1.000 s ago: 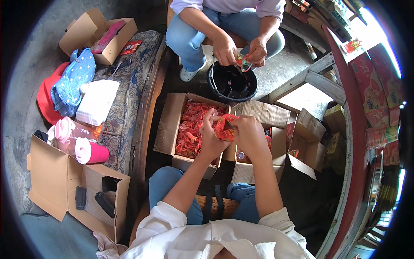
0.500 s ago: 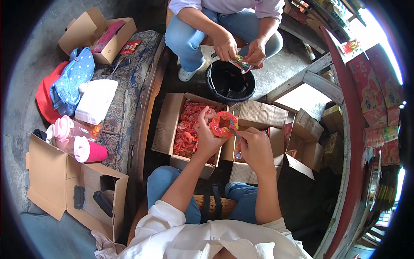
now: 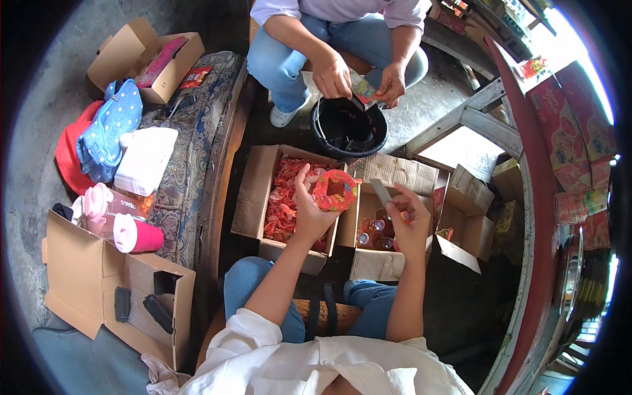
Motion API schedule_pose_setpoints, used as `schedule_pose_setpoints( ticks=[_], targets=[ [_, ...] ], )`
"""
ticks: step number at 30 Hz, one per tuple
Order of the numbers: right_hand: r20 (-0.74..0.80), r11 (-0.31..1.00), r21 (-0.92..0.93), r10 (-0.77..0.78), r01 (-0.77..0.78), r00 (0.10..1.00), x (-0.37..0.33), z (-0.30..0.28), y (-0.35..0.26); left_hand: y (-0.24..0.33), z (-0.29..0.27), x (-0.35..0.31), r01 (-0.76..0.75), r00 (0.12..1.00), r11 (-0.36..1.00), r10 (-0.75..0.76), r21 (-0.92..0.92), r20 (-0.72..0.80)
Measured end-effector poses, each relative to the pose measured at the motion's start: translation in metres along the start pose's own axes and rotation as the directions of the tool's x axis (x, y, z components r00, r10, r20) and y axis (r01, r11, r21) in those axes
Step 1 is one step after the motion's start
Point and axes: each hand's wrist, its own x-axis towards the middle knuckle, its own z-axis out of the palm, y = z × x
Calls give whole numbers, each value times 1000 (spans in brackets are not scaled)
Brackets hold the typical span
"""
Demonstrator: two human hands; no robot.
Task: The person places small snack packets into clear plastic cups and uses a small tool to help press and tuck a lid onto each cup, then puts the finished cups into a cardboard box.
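My left hand [image 3: 311, 216] grips a round plastic cup [image 3: 322, 199] whose red printed film lid has an opening cut in its middle. The cup is tilted so its top faces me, above a cardboard box full of red film scraps [image 3: 280, 207]. To its right, my right hand [image 3: 412, 224] holds a flat grey blade [image 3: 380, 191], its tip pointing up and apart from the cup; its handle is mostly hidden by the fingers. Below that hand stands a cardboard box [image 3: 350, 224] with several clear cups [image 3: 376, 234] inside.
Across from me, a person [image 3: 339, 39] works with a small package over a black bucket [image 3: 349, 131]. On the left, a patterned bench [image 3: 191, 151] bears bags, a pink tumbler [image 3: 138, 234] and an open box [image 3: 76, 276]. A wooden frame [image 3: 494, 131] bounds the right side.
My right hand has drawn the blade away from the cup, to the right, and its fingers have lifted. The cup has turned slightly in my left hand.
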Motion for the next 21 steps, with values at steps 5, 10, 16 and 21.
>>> schedule_pose_setpoints(
  ticks=[5,10,16,21],
  targets=[
    [-185,902,410,232,-140,955,8,-1,46,-5,0,1,-2,1000,997,3,-82,10],
    [-290,837,539,285,-90,914,12,-1,58,-13,1,1,-59,998,998,59,-31,22],
    [-366,830,558,268,-21,891,13,-13,51,-30,18,13,-55,998,997,53,-48,-45],
    [-448,816,574,252,60,858,15,-35,50,-64,37,43,-106,989,987,118,122,-91]
  ],
)
